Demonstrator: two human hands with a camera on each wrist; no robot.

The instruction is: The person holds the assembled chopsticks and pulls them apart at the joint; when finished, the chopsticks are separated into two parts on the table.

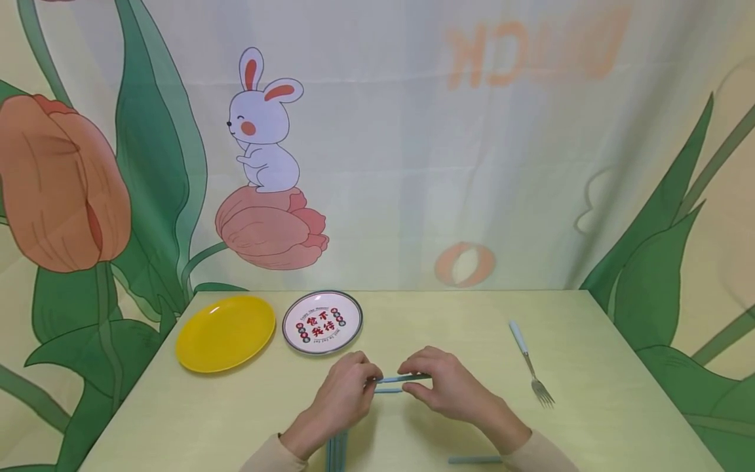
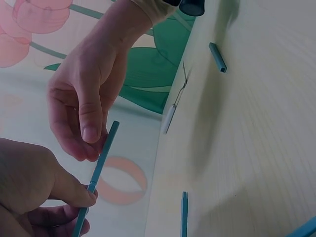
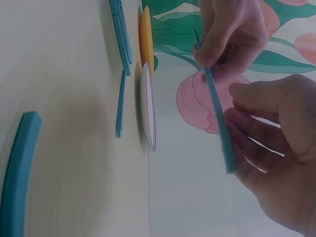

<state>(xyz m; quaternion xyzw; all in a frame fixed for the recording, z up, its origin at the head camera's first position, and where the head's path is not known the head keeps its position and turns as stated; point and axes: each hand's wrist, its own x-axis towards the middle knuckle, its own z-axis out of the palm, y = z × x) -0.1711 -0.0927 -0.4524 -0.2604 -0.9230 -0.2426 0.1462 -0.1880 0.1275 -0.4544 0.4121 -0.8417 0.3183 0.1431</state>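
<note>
My left hand (image 1: 348, 391) pinches a slim blue chopstick (image 2: 102, 155) between thumb and fingers, above the table. Partway along the chopstick a narrow joint shows in the left wrist view. My right hand (image 1: 446, 385) is at the chopstick's other end, its fingers loosely bent beside it and its thumb apart from it, as the right wrist view shows. Below the hands a shorter blue chopstick piece (image 1: 387, 391) lies on the table. More blue pieces (image 1: 337, 453) lie side by side by my left wrist. Another blue piece (image 1: 474, 460) is near my right forearm.
A yellow plate (image 1: 226, 334) and a white plate (image 1: 322, 323) with red characters stand at the back left of the table (image 1: 436, 321). To the right lies a fork (image 1: 529, 364) with a pale blue handle. A printed curtain (image 1: 377, 164) hangs behind the table.
</note>
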